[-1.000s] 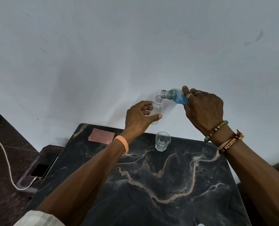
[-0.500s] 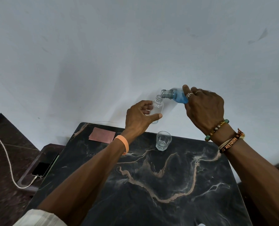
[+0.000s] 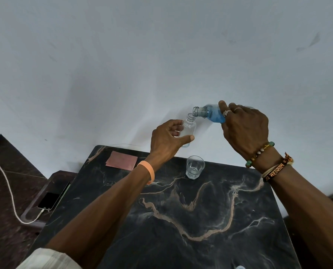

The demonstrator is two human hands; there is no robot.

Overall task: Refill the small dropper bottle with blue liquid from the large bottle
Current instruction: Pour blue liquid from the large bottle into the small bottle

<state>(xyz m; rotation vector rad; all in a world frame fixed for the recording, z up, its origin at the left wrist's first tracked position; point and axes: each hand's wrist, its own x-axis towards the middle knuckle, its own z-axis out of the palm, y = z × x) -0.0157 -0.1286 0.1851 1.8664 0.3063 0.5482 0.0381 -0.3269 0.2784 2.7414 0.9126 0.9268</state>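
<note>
A black marble table (image 3: 181, 239) with tan veins is filling the lower part of the view, its far edge lying against a pale, scuffed wall (image 3: 161, 55); dark flooring (image 3: 2, 239) is showing to the left.

The small dropper bottle (image 3: 189, 129) is hanging in the air above the table's far edge, upright and uncapped, its clear body looking almost colourless. Whether any liquid is lying inside it cannot be told. The left hand (image 3: 166, 140) is gripping it, fingers curled round the back and the thumb pressing across the lower front. The large bottle (image 3: 210, 114) is tipping nearly level, its open mouth sitting just beside and above the small bottle's threaded neck, blue liquid pooling in its shoulder. The right hand (image 3: 245, 129) is wrapping its ringed fingers over the body and hiding most of it, so a pouring stream cannot be made out.

Below the two bottles a shot glass (image 3: 194, 167) holding clear liquid is standing on the table, and a pink paper (image 3: 121, 160) is lying near the far left corner. Off the table's left side a phone (image 3: 52, 200) is resting on a low stand, with a white cable (image 3: 6, 183) plugged in – well apart from the hands
</note>
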